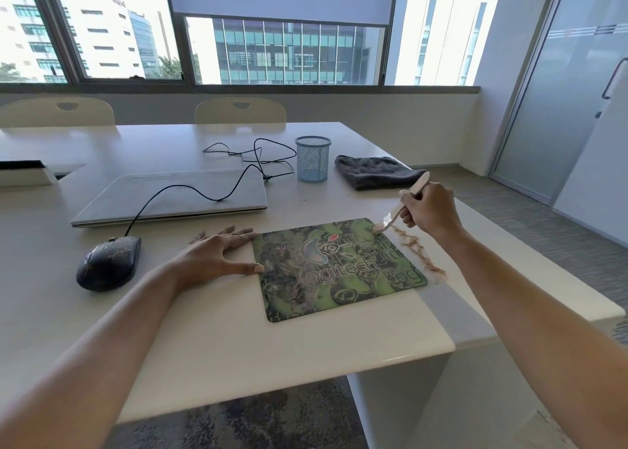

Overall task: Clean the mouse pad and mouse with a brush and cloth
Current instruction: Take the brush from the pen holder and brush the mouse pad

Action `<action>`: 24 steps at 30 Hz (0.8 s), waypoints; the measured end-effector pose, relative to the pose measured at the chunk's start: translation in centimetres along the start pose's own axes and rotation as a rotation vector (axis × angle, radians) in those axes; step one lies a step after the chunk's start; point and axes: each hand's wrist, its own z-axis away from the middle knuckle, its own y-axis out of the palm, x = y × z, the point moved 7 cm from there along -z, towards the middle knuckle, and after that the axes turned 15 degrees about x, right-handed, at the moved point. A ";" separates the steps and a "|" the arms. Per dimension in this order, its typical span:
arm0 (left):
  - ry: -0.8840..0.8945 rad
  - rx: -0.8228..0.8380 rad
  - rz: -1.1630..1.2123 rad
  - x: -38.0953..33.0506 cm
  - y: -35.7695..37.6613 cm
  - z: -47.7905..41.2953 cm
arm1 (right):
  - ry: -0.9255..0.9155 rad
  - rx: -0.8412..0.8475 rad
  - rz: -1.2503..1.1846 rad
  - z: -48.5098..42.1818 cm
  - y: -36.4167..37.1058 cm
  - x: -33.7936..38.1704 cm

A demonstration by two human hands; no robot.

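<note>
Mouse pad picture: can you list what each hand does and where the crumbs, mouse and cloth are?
left hand: flat on the table, thumb at the mouse pad's left edge
right hand: holds the brush, bristles on the pad's far right corner
crumbs: brown line beside the pad's right edge
mouse: left of the pad, speckled
cloth: grey, folded, far right

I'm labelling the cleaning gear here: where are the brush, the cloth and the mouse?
brush [393, 213], head view, on its pale handle just above the bristles.
cloth [377, 171], head view, middle of the folded grey top.
mouse [108, 261], head view, centre of its dark back.
</note>
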 end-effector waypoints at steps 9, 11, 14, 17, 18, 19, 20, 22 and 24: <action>0.010 -0.017 0.023 0.2 0.0 0.0 | -0.011 0.142 -0.131 1.2 1.2 0.6; 0.012 -0.022 0.021 0.2 0.0 0.0 | 0.014 0.104 -0.094 1.2 0.4 -0.2; 0.014 -0.028 0.022 0.3 0.0 -0.1 | 0.011 0.027 -0.039 1.3 -1.1 -0.5; 0.020 -0.033 0.026 0.4 0.0 -0.1 | -0.023 0.045 -0.054 1.5 -0.8 -0.1; 0.025 -0.037 0.030 0.4 0.0 0.0 | -0.023 0.070 -0.074 1.7 -0.5 0.0; 0.032 -0.047 0.039 0.3 0.0 0.0 | -0.017 0.093 -0.088 1.8 -0.2 -0.1; 0.039 -0.062 0.052 0.3 0.0 0.1 | -0.008 0.102 -0.089 1.9 -0.1 -0.2; 0.044 -0.109 0.077 0.3 -0.1 0.4 | 0.001 0.078 -0.063 2.0 -0.3 -0.5; 0.063 -0.147 0.061 0.0 -0.1 0.8 | -0.008 0.047 -0.051 2.1 -0.7 -0.3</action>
